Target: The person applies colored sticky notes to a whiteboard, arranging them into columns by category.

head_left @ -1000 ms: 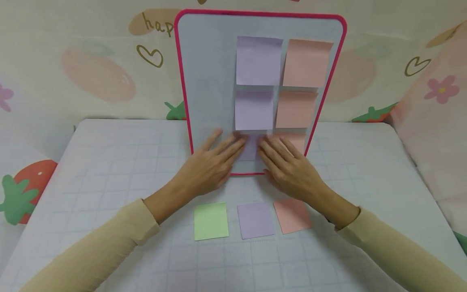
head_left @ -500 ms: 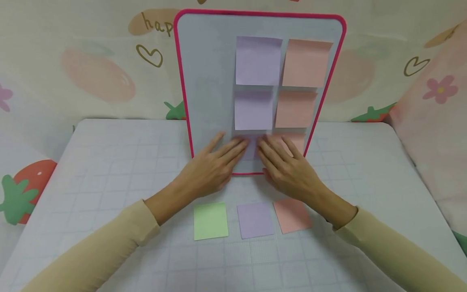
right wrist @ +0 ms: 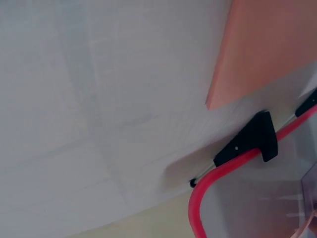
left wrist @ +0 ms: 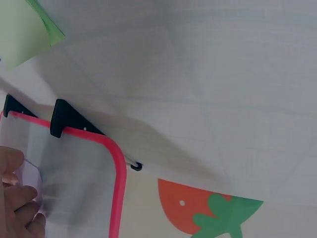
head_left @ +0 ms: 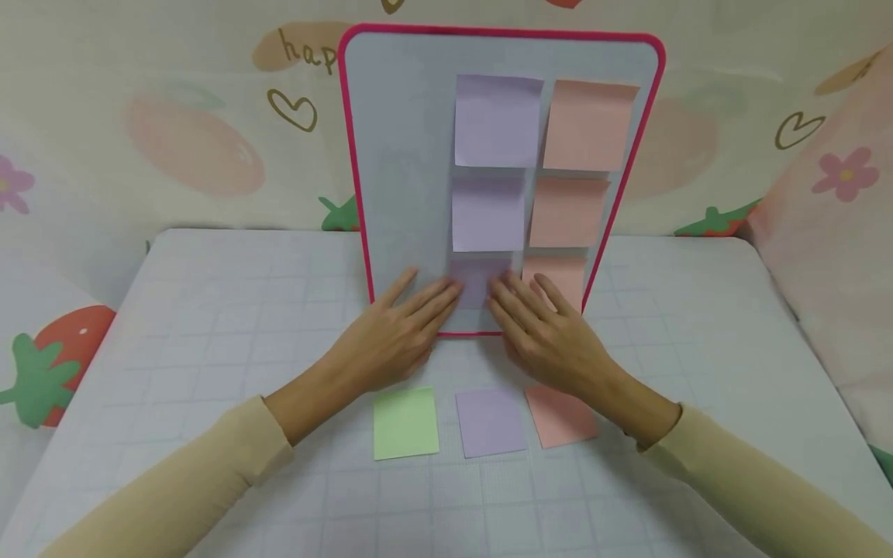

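A whiteboard [head_left: 398, 155] with a pink frame stands upright on the table. My left hand [head_left: 387, 337] reaches its lower part, fingers extended, with fingertips at the left edge of the lowest purple sticky note [head_left: 477, 283]. From the other side my right hand [head_left: 551, 333] lies with straight fingers over that note's right edge, partly covering the lowest pink sticky note [head_left: 568, 271]. Higher on the board are two purple notes, the upper [head_left: 498, 122] and the middle [head_left: 487, 215], beside two pink notes [head_left: 589, 125]. Both hands look relaxed; neither grips anything.
On the table before the board lie a green sticky note pad [head_left: 405, 424], a purple pad [head_left: 491, 423] and a pink pad [head_left: 561, 417], the last partly under the right forearm. Black feet [left wrist: 69, 119] hold the board's bottom edge. A patterned cloth [head_left: 195, 147] hangs behind.
My left fingertips have drawn back a little to the left and down, so more of the lowest purple note shows. My right hand has dropped slightly. The head view has shifted slightly.
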A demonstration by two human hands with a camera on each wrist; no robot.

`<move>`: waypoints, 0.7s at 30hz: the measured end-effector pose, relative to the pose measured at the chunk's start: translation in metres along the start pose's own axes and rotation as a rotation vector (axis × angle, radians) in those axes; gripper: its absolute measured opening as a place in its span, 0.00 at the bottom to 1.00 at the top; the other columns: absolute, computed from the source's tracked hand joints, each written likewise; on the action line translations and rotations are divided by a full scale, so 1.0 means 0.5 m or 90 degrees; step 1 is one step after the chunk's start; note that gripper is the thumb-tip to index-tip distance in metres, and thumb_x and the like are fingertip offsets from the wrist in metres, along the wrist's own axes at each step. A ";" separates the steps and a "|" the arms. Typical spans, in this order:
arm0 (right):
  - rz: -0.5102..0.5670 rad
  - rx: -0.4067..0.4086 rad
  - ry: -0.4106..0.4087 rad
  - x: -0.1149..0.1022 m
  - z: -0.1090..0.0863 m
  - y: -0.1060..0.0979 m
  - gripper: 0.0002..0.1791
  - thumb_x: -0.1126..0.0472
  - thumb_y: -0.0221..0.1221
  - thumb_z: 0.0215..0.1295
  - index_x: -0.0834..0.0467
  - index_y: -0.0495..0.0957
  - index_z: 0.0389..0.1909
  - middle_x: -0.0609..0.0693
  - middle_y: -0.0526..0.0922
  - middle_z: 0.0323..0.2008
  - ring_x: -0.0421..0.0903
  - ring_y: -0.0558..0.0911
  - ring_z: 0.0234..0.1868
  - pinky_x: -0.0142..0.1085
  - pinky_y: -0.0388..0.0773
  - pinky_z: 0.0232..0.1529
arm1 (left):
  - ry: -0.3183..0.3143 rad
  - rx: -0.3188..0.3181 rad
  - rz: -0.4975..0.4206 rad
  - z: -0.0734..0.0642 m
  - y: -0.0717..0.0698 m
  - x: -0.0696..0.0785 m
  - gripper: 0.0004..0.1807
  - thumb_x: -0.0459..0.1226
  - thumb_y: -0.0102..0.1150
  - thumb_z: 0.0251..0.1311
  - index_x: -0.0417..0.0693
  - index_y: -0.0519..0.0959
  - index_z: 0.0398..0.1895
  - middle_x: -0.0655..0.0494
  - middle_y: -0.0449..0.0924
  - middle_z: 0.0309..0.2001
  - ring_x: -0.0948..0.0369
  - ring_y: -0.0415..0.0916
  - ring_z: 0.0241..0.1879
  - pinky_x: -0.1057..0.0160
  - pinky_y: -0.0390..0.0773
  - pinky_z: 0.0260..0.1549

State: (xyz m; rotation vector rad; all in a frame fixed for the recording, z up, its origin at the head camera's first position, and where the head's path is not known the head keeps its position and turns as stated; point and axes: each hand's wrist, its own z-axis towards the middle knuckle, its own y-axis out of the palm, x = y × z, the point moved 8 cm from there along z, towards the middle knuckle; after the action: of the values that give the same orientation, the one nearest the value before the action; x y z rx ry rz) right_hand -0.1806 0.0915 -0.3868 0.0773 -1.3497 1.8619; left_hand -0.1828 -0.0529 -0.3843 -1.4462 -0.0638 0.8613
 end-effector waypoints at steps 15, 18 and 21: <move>0.217 -0.052 -0.013 -0.073 0.014 -0.032 0.35 0.52 0.64 0.62 0.63 0.70 0.67 0.58 0.69 0.70 0.53 0.68 0.70 0.50 0.62 0.70 | 0.030 -0.012 -0.129 -0.119 -0.005 0.031 0.33 0.46 0.50 0.68 0.41 0.65 0.73 0.49 0.59 0.75 0.55 0.57 0.74 0.43 0.50 0.72; 0.260 -0.073 -0.039 -0.105 0.017 -0.036 0.35 0.51 0.62 0.65 0.63 0.68 0.69 0.58 0.68 0.71 0.52 0.67 0.71 0.48 0.62 0.71 | 0.049 -0.014 -0.172 -0.147 0.004 0.042 0.32 0.46 0.50 0.68 0.42 0.66 0.73 0.50 0.59 0.75 0.55 0.57 0.74 0.43 0.50 0.72; 0.289 -0.081 -0.071 -0.136 0.018 -0.042 0.34 0.50 0.60 0.67 0.64 0.68 0.69 0.58 0.68 0.70 0.50 0.68 0.71 0.45 0.61 0.71 | 0.067 -0.014 -0.204 -0.175 0.009 0.052 0.33 0.47 0.50 0.69 0.43 0.65 0.73 0.51 0.59 0.75 0.55 0.57 0.74 0.44 0.51 0.72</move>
State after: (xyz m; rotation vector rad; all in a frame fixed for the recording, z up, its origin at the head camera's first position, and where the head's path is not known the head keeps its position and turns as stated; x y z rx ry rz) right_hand -0.1255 0.0471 -0.3998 -0.2107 -1.6628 2.1587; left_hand -0.1202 -0.1121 -0.4156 -1.4510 -0.2199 0.5232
